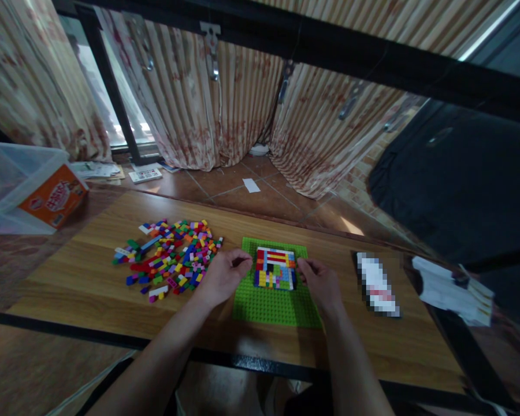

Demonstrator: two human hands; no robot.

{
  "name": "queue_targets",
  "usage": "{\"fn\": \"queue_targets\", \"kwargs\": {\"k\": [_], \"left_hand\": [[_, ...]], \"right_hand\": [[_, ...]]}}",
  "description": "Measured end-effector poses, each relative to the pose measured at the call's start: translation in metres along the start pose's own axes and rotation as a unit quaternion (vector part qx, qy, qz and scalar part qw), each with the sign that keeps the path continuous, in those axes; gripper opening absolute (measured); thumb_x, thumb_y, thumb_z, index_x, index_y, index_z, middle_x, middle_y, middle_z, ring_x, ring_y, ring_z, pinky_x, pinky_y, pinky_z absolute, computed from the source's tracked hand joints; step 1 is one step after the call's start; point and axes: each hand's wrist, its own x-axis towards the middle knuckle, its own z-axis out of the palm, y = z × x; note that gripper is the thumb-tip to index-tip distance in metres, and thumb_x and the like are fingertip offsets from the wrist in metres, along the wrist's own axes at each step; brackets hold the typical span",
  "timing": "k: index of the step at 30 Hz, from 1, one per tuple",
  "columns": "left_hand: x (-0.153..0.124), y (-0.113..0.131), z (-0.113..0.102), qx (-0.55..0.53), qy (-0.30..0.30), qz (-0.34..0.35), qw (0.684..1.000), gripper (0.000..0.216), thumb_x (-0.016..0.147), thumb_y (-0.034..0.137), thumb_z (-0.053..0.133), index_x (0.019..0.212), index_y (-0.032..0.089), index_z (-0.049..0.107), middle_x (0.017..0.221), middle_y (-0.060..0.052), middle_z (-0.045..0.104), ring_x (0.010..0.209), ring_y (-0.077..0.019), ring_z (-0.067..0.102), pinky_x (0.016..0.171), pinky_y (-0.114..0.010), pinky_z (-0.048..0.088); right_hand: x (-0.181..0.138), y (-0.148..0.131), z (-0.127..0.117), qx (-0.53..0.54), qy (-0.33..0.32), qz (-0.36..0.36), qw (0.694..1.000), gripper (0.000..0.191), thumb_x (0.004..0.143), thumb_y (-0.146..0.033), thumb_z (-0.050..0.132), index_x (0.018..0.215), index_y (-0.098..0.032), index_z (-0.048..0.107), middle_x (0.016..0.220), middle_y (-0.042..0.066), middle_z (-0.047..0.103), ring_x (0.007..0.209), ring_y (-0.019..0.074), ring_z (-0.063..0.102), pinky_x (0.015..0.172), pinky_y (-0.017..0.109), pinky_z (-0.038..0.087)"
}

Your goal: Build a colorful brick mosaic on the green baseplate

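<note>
A green studded baseplate (273,309) lies on the wooden table. On its upper half sits a low rectangular build of many-coloured bricks (275,268), with red and yellow strips between white ones at the top and a dark gap near the middle. My left hand (225,274) hovers at the plate's left edge, thumb and fingers pinched together; whatever is between them is too small to make out. Just right of the build, my right hand (320,283) has its fingers curled and closed, their tips partly hidden. A loose heap of small coloured bricks (173,254) spreads left of my left hand.
A blurred-out white and dark item (377,284) lies on the table to the right. Past the table's right end are white papers (453,289). A clear plastic bin (21,173) with an orange label stands at the far left. Striped curtains (190,98) hang behind.
</note>
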Motion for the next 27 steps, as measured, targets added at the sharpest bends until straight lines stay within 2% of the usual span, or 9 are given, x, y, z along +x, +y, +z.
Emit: {"fn": "queue_targets", "kwargs": {"k": [7,21,27], "left_hand": [[-0.001,0.002,0.001,0.027,-0.002,0.003,1.000,0.022,0.083,0.030,0.055,0.079,0.017,0.072,0.064,0.000,0.064,0.062,-0.0146,0.056,0.057,-0.024,0.041],[-0.001,0.006,0.007,0.056,-0.006,0.013,0.998,0.021,0.084,0.025,0.054,0.085,0.016,0.073,0.079,-0.002,0.072,0.072,-0.0158,0.063,0.063,-0.024,0.046],[-0.007,0.009,0.006,0.140,0.019,0.040,0.989,0.020,0.086,0.017,0.052,0.089,0.018,0.072,0.083,-0.002,0.072,0.076,-0.0151,0.066,0.071,-0.024,0.049]], "right_hand": [[0.003,0.002,0.005,-0.067,0.004,-0.020,0.998,0.042,0.075,-0.055,0.064,0.084,-0.016,0.077,0.075,0.007,0.075,0.070,0.0224,0.067,0.065,0.032,0.049],[-0.003,-0.008,0.006,-0.124,-0.011,-0.045,0.991,0.043,0.080,-0.052,0.055,0.085,-0.016,0.077,0.077,0.007,0.076,0.071,0.0227,0.067,0.067,0.032,0.047],[-0.004,-0.010,0.001,-0.124,-0.012,-0.025,0.992,0.048,0.077,-0.058,0.057,0.087,-0.016,0.077,0.077,0.008,0.076,0.070,0.0238,0.068,0.065,0.032,0.048]]}}
